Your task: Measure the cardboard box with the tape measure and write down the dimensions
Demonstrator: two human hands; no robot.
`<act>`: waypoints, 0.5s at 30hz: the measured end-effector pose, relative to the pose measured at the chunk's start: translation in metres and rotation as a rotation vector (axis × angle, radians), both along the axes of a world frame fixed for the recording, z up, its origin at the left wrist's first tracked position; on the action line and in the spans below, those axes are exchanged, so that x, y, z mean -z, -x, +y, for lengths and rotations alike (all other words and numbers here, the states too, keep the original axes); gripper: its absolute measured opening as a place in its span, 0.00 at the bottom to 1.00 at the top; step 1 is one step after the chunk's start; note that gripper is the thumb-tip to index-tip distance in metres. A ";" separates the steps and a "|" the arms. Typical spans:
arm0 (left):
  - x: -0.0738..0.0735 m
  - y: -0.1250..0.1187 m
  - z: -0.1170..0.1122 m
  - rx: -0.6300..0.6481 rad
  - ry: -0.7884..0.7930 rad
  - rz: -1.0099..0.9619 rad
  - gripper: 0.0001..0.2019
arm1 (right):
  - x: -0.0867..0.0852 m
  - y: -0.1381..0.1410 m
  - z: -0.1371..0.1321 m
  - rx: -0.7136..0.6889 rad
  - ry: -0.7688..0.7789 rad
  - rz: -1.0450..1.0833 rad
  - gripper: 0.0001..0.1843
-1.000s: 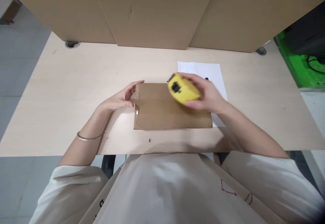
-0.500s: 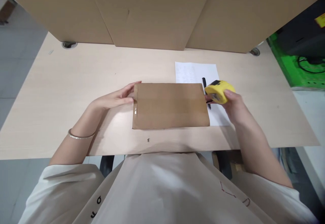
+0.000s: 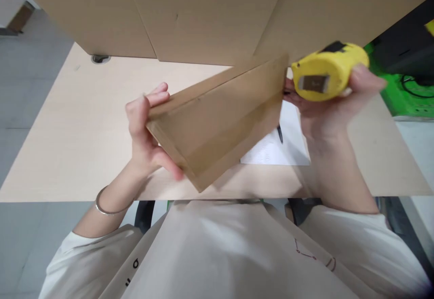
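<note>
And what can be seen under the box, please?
Part of the paper and one end of the pen show past the box; it covers the pen's other end and anything else there.

Light's fairly bright and diffuse, looks overhead: desk reads pale, soft shadows fall on it below the cardboard box and by the right forearm, faint highlights on the shirt. Motion blur on the box's far end and the right hand, yellow tape measure a bit soft, print on the paper unreadable. Wide-angle stretch toward the edges, lower-right corner dark.
</note>
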State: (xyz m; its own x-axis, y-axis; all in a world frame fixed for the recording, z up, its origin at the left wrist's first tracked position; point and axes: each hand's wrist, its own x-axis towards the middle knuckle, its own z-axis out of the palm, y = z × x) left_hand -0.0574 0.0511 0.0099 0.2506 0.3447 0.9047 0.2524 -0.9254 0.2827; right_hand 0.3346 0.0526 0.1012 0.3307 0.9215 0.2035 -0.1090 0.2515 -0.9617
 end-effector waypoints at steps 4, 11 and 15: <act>-0.023 -0.064 -0.052 -0.219 -0.234 -0.026 0.45 | 0.033 0.027 0.061 -0.190 0.056 0.110 0.35; 0.002 -0.128 -0.107 -0.064 0.321 0.458 0.20 | 0.076 0.064 0.092 -0.311 0.109 0.059 0.47; -0.013 -0.135 -0.110 0.278 0.937 0.787 0.23 | 0.070 0.057 0.093 -0.353 0.163 -0.065 0.41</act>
State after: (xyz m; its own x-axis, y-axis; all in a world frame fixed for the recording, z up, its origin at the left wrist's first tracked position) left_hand 0.0771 -0.0588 0.0229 0.7781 0.6221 -0.0872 0.4799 -0.4992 0.7214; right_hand 0.2780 0.1453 0.0314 -0.0213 0.9983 0.0550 -0.0991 0.0526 -0.9937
